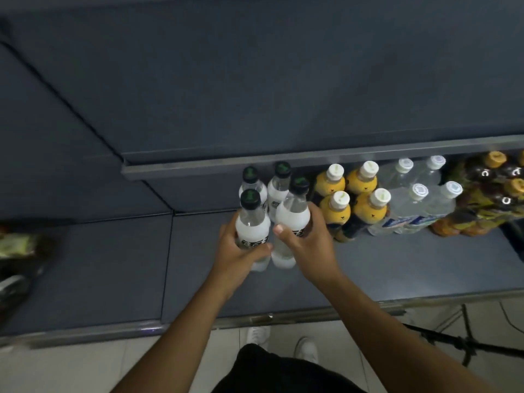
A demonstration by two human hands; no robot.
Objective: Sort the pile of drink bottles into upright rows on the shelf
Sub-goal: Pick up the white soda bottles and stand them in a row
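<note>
**A:** The left hand (238, 251) is wrapped round a milky-white plastic bottle with a black cap (252, 226), fingers curled over the label, and the bottle is upright.

**B:** And the right hand (309, 242) grips a second milky-white black-capped bottle (292, 215), thumb across the front. That one leans a touch at the neck. The two bodies sit just beside each other.

**A:** Whether either base is resting on the dark grey-blue metal shelf (113, 265), I can't tell.

**B:** Just beyond the fingertips, two more white black-capped bottles (279, 191) stand upright as a back pair.

**A:** Out past the right hand there are four yellow bottles with white caps (370, 208), upright, two by two, the nearest just beside the knuckles.

**B:** Further that way, four clear water bottles with white caps (408, 211). Then dark bottles with orange caps (496, 177) at the edge, too blurred to count.

**A:** Over the back rows runs the grey front lip of the upper shelf (255, 164).

**B:** Well off past the left hand, blurred greenish packets (22, 242) lie on the shelf. Below the wrists, white shoes (306, 350) on pale floor tiles (85, 364).
</note>
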